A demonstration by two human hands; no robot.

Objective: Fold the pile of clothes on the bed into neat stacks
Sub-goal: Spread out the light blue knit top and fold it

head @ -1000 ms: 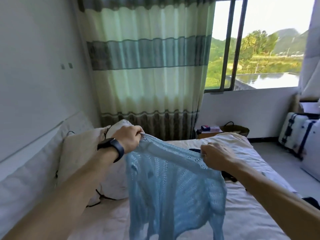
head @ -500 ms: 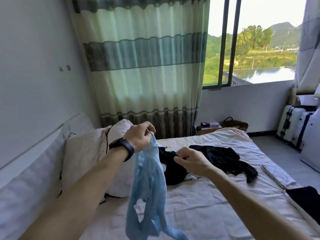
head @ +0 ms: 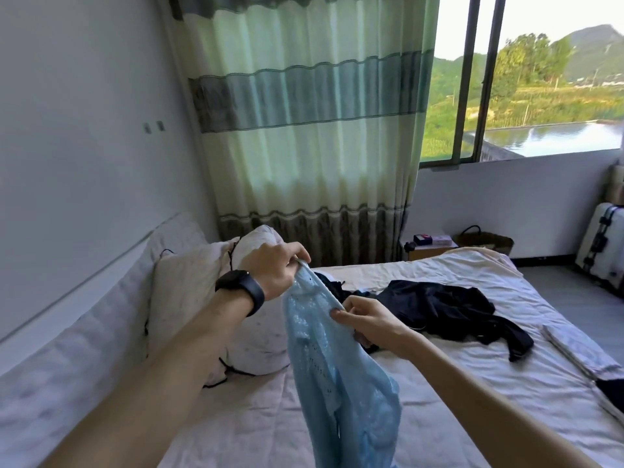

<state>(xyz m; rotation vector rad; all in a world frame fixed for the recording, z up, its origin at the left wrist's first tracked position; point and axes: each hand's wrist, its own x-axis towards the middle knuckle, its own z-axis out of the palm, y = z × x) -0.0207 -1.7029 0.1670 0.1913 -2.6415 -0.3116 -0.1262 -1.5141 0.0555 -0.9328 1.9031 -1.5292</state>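
A light blue knit top (head: 334, 376) hangs bunched above the bed (head: 439, 383). My left hand (head: 275, 268), a black watch on its wrist, pinches the top's upper edge. My right hand (head: 366, 320) grips the fabric a little lower, to the right. Behind my hands a pile of dark clothes (head: 445, 307) lies spread on the white sheet. A folded pale piece (head: 580, 352) lies at the bed's right edge, with a dark garment (head: 613, 393) just beyond it.
White pillows (head: 199, 288) lean against the left wall, a black cable across them. A striped curtain (head: 310, 130) hangs behind the bed. A small table with boxes (head: 430, 244), a woven basket (head: 486, 239) and a white suitcase (head: 601, 244) stand by the window wall.
The blue top was held spread wide a second ago. My right hand let go, and the top fell bunched from my left hand; now my right hand grips it again lower down.
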